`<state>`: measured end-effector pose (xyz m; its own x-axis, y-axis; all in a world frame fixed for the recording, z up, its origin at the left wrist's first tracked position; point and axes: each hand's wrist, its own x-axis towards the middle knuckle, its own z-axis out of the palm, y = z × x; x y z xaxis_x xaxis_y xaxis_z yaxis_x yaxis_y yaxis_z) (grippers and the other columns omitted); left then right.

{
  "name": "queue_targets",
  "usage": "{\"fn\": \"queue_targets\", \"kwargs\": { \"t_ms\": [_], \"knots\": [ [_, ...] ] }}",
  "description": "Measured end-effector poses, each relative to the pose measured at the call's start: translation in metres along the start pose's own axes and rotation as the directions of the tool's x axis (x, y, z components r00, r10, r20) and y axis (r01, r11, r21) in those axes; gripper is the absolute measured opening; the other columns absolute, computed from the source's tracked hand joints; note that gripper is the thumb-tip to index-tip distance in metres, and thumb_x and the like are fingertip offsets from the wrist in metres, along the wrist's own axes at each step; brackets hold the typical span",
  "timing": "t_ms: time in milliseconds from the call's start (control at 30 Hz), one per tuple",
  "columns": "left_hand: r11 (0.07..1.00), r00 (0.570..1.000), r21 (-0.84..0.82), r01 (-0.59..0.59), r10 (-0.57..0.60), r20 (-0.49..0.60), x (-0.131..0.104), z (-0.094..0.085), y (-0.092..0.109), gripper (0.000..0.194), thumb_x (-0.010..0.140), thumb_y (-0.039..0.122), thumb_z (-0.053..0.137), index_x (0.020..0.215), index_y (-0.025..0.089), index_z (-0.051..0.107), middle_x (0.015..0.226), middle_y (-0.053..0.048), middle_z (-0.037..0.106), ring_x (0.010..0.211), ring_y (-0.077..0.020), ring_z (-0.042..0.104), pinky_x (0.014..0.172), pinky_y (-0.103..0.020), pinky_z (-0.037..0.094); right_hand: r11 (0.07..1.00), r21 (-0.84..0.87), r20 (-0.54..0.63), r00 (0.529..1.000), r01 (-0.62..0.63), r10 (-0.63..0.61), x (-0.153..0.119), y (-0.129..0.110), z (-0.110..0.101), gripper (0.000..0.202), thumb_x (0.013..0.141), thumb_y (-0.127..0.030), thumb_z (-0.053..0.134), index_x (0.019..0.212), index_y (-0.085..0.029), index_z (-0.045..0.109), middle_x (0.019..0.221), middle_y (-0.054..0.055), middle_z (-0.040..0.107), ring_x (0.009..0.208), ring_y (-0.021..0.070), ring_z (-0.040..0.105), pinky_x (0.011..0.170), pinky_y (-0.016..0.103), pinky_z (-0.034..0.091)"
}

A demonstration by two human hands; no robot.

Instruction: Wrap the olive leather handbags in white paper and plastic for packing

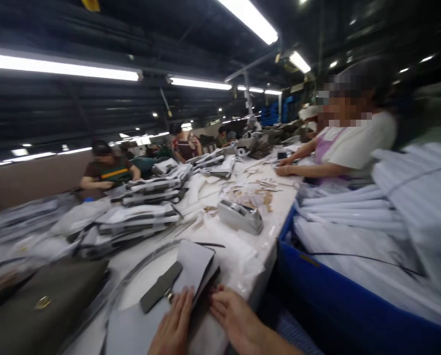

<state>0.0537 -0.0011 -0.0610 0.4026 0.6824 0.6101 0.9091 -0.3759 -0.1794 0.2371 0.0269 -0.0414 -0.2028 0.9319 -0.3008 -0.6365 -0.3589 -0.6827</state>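
Observation:
My left hand (176,315) lies with its fingers stretched flat on a sheet of pale grey-white paper (194,261). That paper is folded over a dark bag-like piece. Beside my fingertips, a dark grey tab (161,287) with a small metal clasp (169,296) rests on the white wrapping. My right hand (235,313) is at the right edge of the piece, palm turned inward and fingers slightly bent but apart. Its fingertips are close to the dark underside; whether they touch it I cannot tell. A long dark strap (131,268) curves around the piece on the table.
An olive bag (46,305) with a gold clasp lies at left, with stacks of wrapped bags (135,224) behind. A tape dispenser (238,217) stands ahead near brown scraps (255,195). A blue bin (316,281) of white-wrapped items is at right. Co-workers sit around the table.

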Motion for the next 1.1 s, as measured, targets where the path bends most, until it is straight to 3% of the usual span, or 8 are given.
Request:
{"fn": "queue_targets", "kwargs": {
  "t_ms": [100, 233, 333, 667, 867, 967, 1033, 1100],
  "knots": [
    [0.99, 0.988, 0.057, 0.128, -0.132, 0.078, -0.003, -0.024, 0.003, 0.094, 0.079, -0.011, 0.03, 0.16, 0.029, 0.003, 0.148, -0.001, 0.053, 0.132, -0.0158, 0.054, 0.099, -0.027, 0.054, 0.976, 0.133, 0.009, 0.985, -0.17, 0.17, 0.004, 0.002, 0.006, 0.031, 0.057, -0.024, 0.075, 0.085, -0.024, 0.063, 0.096, 0.002, 0.073, 0.099, 0.0199, 0.068, 0.095, 0.032, 0.048],
    [0.981, 0.974, 0.015, 0.193, -0.194, 0.113, 0.006, -0.04, 0.017, 0.091, 0.082, -0.009, 0.033, 0.159, 0.03, 0.008, 0.151, -0.001, 0.049, 0.135, -0.0166, 0.05, 0.102, -0.031, 0.053, 0.988, -0.058, 0.163, 0.976, -0.14, 0.148, -0.001, -0.012, 0.015, 0.032, 0.059, -0.023, 0.075, 0.091, -0.022, 0.067, 0.1, 0.002, 0.074, 0.102, 0.0219, 0.066, 0.095, 0.034, 0.046],
    [0.977, 0.968, 0.022, 0.211, -0.212, 0.134, 0.006, -0.038, 0.022, 0.088, 0.082, -0.009, 0.036, 0.159, 0.027, 0.015, 0.153, -0.004, 0.046, 0.137, -0.019, 0.049, 0.105, -0.034, 0.052, 0.991, -0.11, 0.29, 0.951, -0.081, 0.11, -0.007, -0.014, 0.024, 0.043, 0.061, -0.018, 0.073, 0.104, -0.023, 0.068, 0.111, 0.002, 0.073, 0.109, 0.0219, 0.064, 0.098, 0.034, 0.045],
    [0.981, 0.982, 0.103, 0.166, -0.174, 0.076, 0.002, -0.033, 0.031, 0.079, 0.089, 0.007, 0.045, 0.16, 0.017, 0.012, 0.155, -0.011, 0.042, 0.141, -0.0264, 0.044, 0.11, -0.042, 0.045, 0.996, -0.047, 0.315, 0.945, -0.078, 0.089, -0.016, -0.011, 0.032, 0.04, 0.065, -0.016, 0.069, 0.105, -0.022, 0.067, 0.11, 0.003, 0.073, 0.113, 0.0226, 0.063, 0.102, 0.036, 0.046],
    [0.966, 0.982, 0.175, 0.189, -0.19, -0.006, 0.004, -0.028, 0.016, 0.074, 0.096, 0.006, 0.042, 0.16, 0.019, 0.008, 0.149, -0.01, 0.051, 0.134, -0.0244, 0.052, 0.105, -0.037, 0.049, 0.953, -0.297, 0.465, 0.881, 0.061, 0.088, -0.02, -0.03, 0.022, 0.055, 0.075, -0.022, 0.069, 0.129, -0.026, 0.063, 0.122, 0.006, 0.07, 0.117, 0.0252, 0.062, 0.104, 0.042, 0.046],
    [0.959, 0.973, 0.165, 0.23, -0.232, -0.005, 0.003, -0.03, 0.009, 0.078, 0.094, 0.002, 0.042, 0.16, 0.022, 0.007, 0.15, -0.008, 0.05, 0.134, -0.0228, 0.052, 0.107, -0.035, 0.048, 0.676, -0.621, 0.45, 0.886, 0.397, -0.107, -0.019, -0.056, -0.017, 0.043, 0.084, -0.034, 0.067, 0.126, -0.024, 0.068, 0.122, 0.009, 0.07, 0.115, 0.0286, 0.064, 0.107, 0.047, 0.045],
    [0.956, 0.969, 0.159, 0.245, -0.248, -0.004, 0.002, -0.03, 0.007, 0.079, 0.093, 0.001, 0.042, 0.16, 0.024, 0.007, 0.151, -0.007, 0.049, 0.135, -0.0228, 0.051, 0.108, -0.036, 0.048, 0.283, -0.762, 0.475, 0.8, 0.583, -0.368, -0.017, -0.077, -0.053, 0.033, 0.09, -0.037, 0.059, 0.119, -0.025, 0.072, 0.126, 0.009, 0.069, 0.121, 0.0286, 0.06, 0.113, 0.047, 0.04],
    [0.955, 0.967, 0.154, 0.252, -0.253, -0.013, 0.0, -0.029, 0.005, 0.08, 0.092, 0.0, 0.043, 0.16, 0.024, 0.008, 0.15, -0.007, 0.05, 0.134, -0.0227, 0.052, 0.107, -0.036, 0.049, -0.05, -0.826, 0.498, 0.686, 0.562, -0.531, -0.013, -0.093, -0.091, 0.038, 0.093, -0.041, 0.057, 0.126, -0.027, 0.068, 0.131, 0.008, 0.066, 0.124, 0.0286, 0.058, 0.113, 0.046, 0.04]
  ]
}}
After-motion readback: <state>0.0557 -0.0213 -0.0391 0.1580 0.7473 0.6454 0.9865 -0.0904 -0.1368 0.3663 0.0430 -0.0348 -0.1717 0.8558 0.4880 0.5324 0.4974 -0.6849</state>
